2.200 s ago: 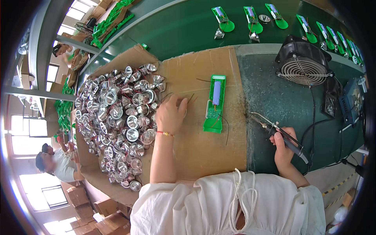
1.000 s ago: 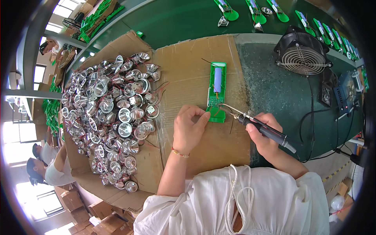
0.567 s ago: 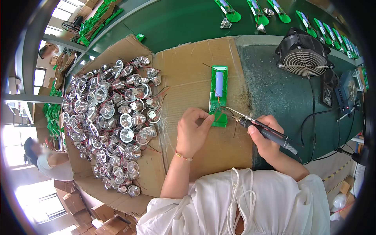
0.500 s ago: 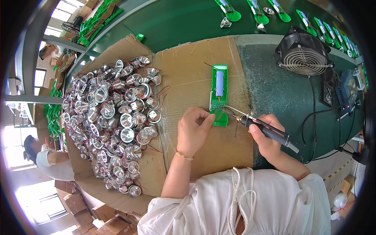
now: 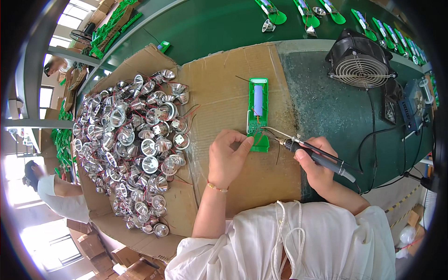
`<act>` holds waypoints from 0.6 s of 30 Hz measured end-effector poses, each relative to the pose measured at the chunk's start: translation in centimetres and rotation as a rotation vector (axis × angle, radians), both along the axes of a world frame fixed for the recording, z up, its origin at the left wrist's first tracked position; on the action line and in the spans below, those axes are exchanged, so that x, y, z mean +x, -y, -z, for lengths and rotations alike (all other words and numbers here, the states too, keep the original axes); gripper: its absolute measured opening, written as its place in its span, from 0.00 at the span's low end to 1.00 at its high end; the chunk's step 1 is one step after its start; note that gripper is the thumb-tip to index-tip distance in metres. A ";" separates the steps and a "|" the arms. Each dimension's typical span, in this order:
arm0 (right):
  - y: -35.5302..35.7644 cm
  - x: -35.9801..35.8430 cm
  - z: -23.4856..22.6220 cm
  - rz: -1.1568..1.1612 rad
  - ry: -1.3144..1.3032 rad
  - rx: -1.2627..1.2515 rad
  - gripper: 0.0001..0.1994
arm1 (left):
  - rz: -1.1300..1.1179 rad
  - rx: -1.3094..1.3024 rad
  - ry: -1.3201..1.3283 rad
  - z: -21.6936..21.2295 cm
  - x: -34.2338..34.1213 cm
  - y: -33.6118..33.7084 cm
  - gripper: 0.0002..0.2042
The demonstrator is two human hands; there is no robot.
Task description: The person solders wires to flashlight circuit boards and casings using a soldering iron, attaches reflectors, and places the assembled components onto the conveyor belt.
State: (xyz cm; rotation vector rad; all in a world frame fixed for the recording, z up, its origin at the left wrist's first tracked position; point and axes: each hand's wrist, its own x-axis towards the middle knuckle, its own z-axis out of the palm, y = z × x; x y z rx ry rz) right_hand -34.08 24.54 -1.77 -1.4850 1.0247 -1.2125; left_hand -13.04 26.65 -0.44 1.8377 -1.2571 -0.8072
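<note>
A green plastic housing lies lengthwise on the cardboard in front of me, with a lilac cylindrical battery in its upper part. Thin wires and a small green circuit board show below the battery. My left hand is at the housing's lower left, thumb and forefinger pinched together; what they hold, if anything, is too small to make out. My right hand grips a black soldering iron with a thin metal feed tube along it. Its tip reaches the wires at the housing's lower part.
A cardboard box heaped with shiny reflectors with thin wires stands at left. At far right are a black fan and a blue soldering station with cables. More green housings line the far bench. A person is beyond the box.
The view has shifted a little, so the housing and box appear slightly further left. Both hands and the iron keep nearly the same places at the housing.
</note>
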 end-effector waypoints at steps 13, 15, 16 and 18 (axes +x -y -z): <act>0.1 -0.4 -0.4 0.026 0.115 0.069 0.08 | -0.003 0.036 -0.015 -0.5 -0.2 0.2 0.06; 0.0 -0.5 -0.5 0.019 0.131 0.085 0.08 | -0.007 0.037 -0.009 -0.6 -0.2 0.1 0.06; 0.1 -0.6 -0.3 0.003 0.123 0.096 0.08 | -0.010 0.042 -0.004 -0.6 -0.1 0.1 0.06; -0.1 -0.6 -0.2 -0.013 0.111 0.111 0.08 | -0.009 0.025 -0.010 -0.3 -0.1 0.0 0.06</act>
